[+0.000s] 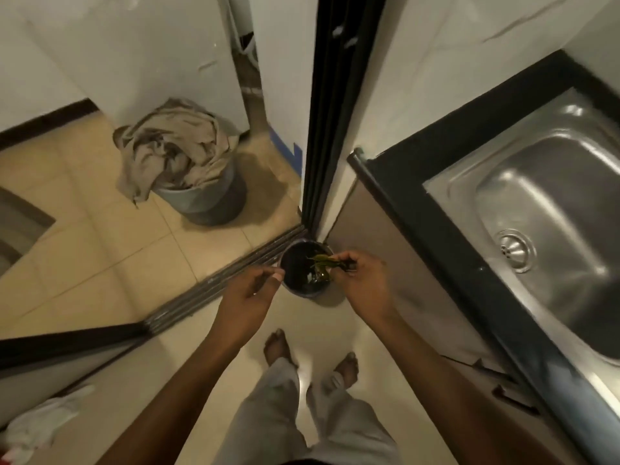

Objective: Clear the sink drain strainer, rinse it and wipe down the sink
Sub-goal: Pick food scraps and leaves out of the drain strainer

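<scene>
The steel sink [553, 182] lies to your right. Its drain strainer [516, 251] looks seated in the basin floor, well apart from your hands. You stand over a small black bin [302, 292] on the floor. Your right hand [360, 280] pinches green leafy scraps [322, 263] above the bin's mouth. Your left hand [250, 290] curls loosely at the bin's left rim, and I cannot tell whether it holds anything. I judge you are dumping debris: let the pinch go over the bin, then go back to rinse.
</scene>
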A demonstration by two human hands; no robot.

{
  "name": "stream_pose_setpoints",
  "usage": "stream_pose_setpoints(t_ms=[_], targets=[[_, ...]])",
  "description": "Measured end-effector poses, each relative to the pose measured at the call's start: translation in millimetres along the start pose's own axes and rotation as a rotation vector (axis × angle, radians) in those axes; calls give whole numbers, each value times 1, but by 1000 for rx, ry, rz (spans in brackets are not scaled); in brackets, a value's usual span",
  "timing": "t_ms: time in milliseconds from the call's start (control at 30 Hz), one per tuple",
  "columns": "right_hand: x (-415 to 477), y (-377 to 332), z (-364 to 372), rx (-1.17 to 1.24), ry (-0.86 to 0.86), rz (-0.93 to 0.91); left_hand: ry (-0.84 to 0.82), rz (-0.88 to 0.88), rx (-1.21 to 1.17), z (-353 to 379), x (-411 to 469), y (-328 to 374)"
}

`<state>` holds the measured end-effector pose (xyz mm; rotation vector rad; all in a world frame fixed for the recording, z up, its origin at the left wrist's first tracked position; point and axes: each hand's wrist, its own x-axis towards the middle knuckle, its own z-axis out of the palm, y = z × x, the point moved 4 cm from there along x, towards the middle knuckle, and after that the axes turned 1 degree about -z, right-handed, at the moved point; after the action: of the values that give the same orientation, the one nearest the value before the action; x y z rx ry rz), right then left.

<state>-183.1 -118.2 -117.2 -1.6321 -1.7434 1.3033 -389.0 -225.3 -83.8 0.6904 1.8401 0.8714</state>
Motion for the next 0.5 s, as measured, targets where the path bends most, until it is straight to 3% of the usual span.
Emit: stream_pose_setpoints(t_ms=[500], targets=[[145, 211, 185, -405, -147, 56, 11, -267, -57, 43, 103, -165]])
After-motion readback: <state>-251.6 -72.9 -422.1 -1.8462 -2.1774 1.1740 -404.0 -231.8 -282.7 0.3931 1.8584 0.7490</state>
